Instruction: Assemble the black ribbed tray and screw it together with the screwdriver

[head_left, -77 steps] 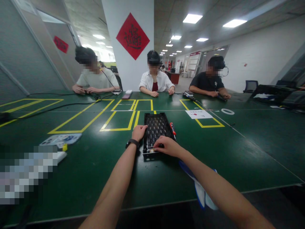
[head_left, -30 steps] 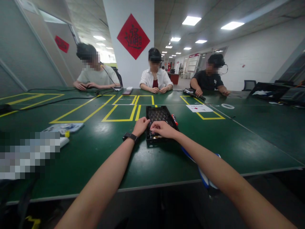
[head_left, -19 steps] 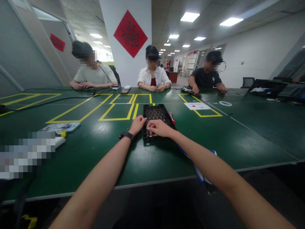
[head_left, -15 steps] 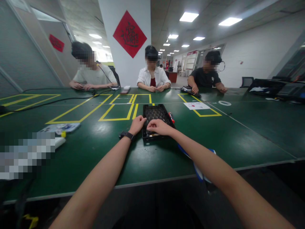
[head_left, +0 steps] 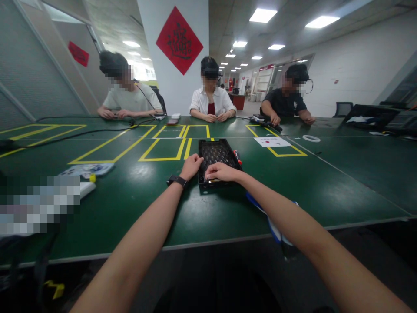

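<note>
A black rectangular tray (head_left: 219, 187) with a patterned floor sits on the green table in front of me. At its left wall is my left hand (head_left: 191, 166), fingers closed on the edge, a dark band round the wrist. My right hand (head_left: 223, 172) reaches over the near part of the tray with thumb and fingertips pinched together low inside it. Whatever is between those fingertips is too small to make out. Against the tray's right side lies a red-and-black item (head_left: 238, 157), partly hidden.
A blue-and-white object (head_left: 274, 226) lies under my right forearm at the table edge. A printed sheet (head_left: 272, 142) and a white ring (head_left: 311, 138) are to the right. Yellow tape outlines, a black cable (head_left: 65, 142) and a flat packet (head_left: 86, 170) lie left. Three people sit opposite.
The view has shifted slightly, moving everything a little right and up. My right fingertips remain pinched in the near-left part of the tray; my left hand stays at its wall.
</note>
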A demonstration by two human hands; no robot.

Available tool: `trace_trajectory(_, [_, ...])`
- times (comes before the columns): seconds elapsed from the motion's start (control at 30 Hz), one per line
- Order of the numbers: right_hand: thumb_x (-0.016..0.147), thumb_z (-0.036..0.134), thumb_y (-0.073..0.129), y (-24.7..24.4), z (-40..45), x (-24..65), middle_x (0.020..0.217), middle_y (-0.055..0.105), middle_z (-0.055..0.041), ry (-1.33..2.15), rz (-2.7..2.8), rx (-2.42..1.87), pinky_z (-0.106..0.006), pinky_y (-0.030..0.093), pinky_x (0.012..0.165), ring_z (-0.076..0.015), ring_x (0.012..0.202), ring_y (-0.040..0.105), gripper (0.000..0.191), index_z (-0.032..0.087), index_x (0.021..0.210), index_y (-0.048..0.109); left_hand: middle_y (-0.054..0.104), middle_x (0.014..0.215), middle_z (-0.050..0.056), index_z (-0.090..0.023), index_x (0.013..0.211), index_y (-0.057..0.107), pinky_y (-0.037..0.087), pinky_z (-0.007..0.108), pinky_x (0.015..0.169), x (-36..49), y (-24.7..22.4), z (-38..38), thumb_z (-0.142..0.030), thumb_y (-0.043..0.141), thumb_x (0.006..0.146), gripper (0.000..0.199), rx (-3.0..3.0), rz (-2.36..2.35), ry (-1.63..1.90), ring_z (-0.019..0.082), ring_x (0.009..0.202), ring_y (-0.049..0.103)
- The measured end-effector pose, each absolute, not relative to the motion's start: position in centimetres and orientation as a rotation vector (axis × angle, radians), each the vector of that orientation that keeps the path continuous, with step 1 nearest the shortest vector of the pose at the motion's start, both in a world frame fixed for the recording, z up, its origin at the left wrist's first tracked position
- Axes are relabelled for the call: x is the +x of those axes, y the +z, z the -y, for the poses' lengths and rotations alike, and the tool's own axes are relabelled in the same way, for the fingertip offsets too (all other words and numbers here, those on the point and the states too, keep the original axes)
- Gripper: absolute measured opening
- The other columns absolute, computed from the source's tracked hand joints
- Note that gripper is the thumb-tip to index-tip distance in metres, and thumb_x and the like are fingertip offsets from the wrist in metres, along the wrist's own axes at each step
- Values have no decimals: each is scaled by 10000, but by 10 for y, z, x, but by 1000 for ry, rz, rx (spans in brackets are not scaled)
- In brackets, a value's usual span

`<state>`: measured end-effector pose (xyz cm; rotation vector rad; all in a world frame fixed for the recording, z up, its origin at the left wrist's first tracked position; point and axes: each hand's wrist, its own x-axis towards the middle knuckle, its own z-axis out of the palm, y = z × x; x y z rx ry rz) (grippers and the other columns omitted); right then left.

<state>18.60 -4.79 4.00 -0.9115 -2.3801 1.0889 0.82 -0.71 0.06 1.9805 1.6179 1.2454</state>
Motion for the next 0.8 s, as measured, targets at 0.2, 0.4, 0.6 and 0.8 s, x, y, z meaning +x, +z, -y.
trace_trajectory(0.2, [723,220,581,43,52,186,658,616,-4,1062,2406,-947,-209,395,609,-81,581,497,165,92,778,669,421,559,-34,-191,582,378,281,259,555,7,0,6,-328,498,828,305,1994,-1631,1236,125,569,414])
trace_trajectory(0.4, [733,247,589,39,52,184,633,590,4,994,2441,-894,-195,365,558,-79,563,484,186,93,804,665,415,559,-32,-191,579,376,276,260,555,6,-1,4,-331,497,827,309,2007,-1649,1211,127,572,413])
trace_trajectory(0.6, [818,304,496,52,38,202,699,595,-12,371,2030,-1187,-220,375,633,-105,646,505,222,141,817,646,438,578,-26,-188,594,400,285,256,570,6,-1,5,-345,486,833,298,2025,-1652,1188,130,594,430])
trace_trajectory(0.8, [841,318,488,48,14,257,940,655,-97,68,1903,-1787,-292,408,734,-199,849,584,197,179,873,623,429,560,-32,-188,585,397,281,253,561,6,2,9,-341,508,808,292,2039,-1656,1238,123,574,420])
